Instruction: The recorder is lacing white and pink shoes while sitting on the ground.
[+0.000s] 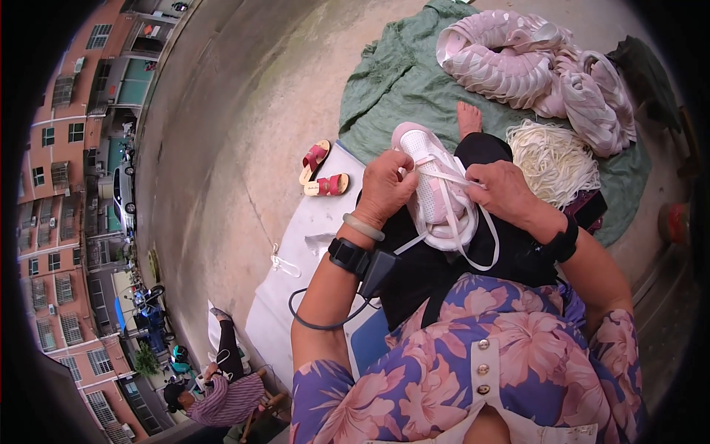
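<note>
A pink and white sneaker upper (444,211) rests on my lap over my black trousers, its toe pointing away from me. My left hand (390,185) is at its left side, thumb and fingertips closed in a pinch on the white shoelace near the eyelets. Across from it, my right hand (509,194) pinches the same flat shoelace (451,177), stretched over the upper between both hands. A loose loop of lace hangs down on the right toward my lap. Whether a sole is attached is hidden from this side.
Beyond my bare foot, a green cloth (403,81) bears a long stack of pink and white uppers (495,66) and a heap of cream laces (553,164). Red slippers (329,185) lie by a white sheet (285,311) at left. Another person (222,399) sits at lower left.
</note>
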`<state>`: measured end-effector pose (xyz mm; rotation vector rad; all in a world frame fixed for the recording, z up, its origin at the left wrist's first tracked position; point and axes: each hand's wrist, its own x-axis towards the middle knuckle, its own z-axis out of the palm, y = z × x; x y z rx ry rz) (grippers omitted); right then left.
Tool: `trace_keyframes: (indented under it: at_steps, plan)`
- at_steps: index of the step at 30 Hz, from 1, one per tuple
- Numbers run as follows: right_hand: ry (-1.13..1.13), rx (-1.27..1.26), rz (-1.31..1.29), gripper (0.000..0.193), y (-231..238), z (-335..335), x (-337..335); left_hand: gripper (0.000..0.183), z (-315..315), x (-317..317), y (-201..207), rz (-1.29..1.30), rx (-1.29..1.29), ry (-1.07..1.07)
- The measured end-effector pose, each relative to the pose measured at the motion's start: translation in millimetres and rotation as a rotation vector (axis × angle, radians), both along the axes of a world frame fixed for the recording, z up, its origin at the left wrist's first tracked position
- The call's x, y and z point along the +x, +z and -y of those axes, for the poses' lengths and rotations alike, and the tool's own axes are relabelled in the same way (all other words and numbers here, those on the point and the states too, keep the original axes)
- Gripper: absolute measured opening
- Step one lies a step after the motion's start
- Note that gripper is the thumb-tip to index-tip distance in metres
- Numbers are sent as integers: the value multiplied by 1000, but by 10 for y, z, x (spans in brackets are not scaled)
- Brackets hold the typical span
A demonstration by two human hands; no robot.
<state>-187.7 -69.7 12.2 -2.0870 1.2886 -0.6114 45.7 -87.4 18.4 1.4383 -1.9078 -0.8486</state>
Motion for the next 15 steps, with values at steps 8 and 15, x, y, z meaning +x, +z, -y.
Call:
trace_keyframes:
  at_steps: [8, 15]
  plan:
    - [24, 1, 33, 17, 34, 5, -15, 6, -20, -45, -19, 565, -432, -127]
    - [49, 93, 48, 16, 132, 23, 8, 8, -32, -94, 100, 430, -261, -42]
